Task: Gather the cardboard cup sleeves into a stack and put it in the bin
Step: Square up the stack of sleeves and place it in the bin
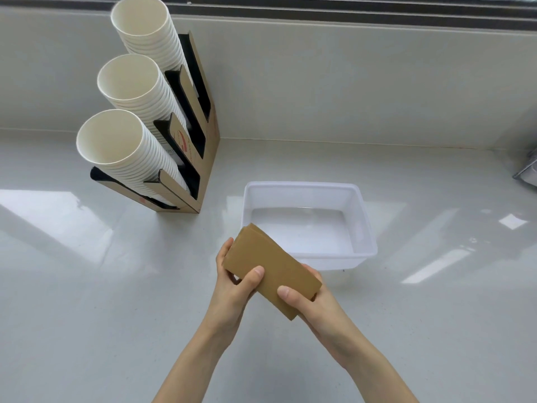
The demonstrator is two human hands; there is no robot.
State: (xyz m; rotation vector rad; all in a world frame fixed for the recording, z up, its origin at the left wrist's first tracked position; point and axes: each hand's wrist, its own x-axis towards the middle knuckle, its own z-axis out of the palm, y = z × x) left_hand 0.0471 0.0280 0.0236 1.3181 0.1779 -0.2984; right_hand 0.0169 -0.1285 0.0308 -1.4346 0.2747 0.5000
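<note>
A flat stack of brown cardboard cup sleeves (268, 264) is held in the air above the counter, just in front of the bin's near-left corner. My left hand (234, 289) grips its left end, thumb on top. My right hand (316, 306) grips its near right end, thumb on top too. The stack lies tilted, its far end overlapping the rim of the bin. The bin (364, 225) is a white translucent plastic tub with nothing visible inside it.
A cardboard cup dispenser (203, 158) with three slanted stacks of white paper cups (128, 80) stands at the back left. A glossy white counter (87, 301) runs to a low back wall. A metallic object (527, 173) shows at the right edge.
</note>
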